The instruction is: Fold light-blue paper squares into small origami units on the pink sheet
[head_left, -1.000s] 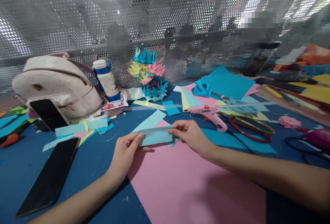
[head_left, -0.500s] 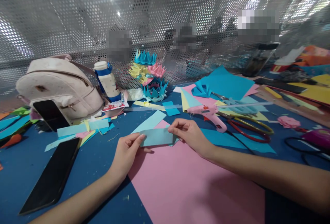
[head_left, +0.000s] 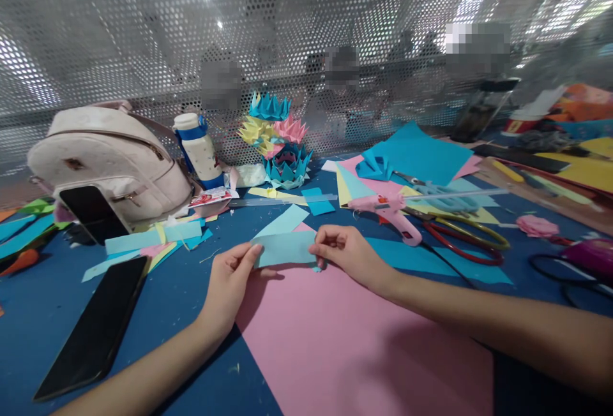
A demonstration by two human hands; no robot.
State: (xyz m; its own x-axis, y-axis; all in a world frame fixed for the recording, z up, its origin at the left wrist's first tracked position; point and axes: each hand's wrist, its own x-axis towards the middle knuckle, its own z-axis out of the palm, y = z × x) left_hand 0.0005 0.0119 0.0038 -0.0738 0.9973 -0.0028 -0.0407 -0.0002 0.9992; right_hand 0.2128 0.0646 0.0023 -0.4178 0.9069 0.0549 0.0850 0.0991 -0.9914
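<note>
A light blue paper strip [head_left: 283, 249] is stretched between my two hands, above the far end of a pink paper sheet [head_left: 364, 339]. My left hand [head_left: 234, 275] pinches its left end between thumb and fingers. At the right end, my right hand [head_left: 342, 251] grips the strip with thumb and curled fingers. Another light blue paper piece [head_left: 282, 221] lies on the table just behind the strip. Right of my right hand rests a pink glue gun [head_left: 390, 210] with a clear glue stick in its back.
Scissors with red and yellow handles [head_left: 467, 237] lie beyond my right forearm. A black phone [head_left: 96, 326] is on the left, before a pale backpack [head_left: 110, 161] and a bottle [head_left: 198, 151]. Folded paper flowers [head_left: 278, 135] stand at the back, near blue sheets [head_left: 421, 154].
The strip and my hands have shifted slightly left. My right hand's fingertips sit closer to the strip's right end, and the strip looks flatter to the camera.
</note>
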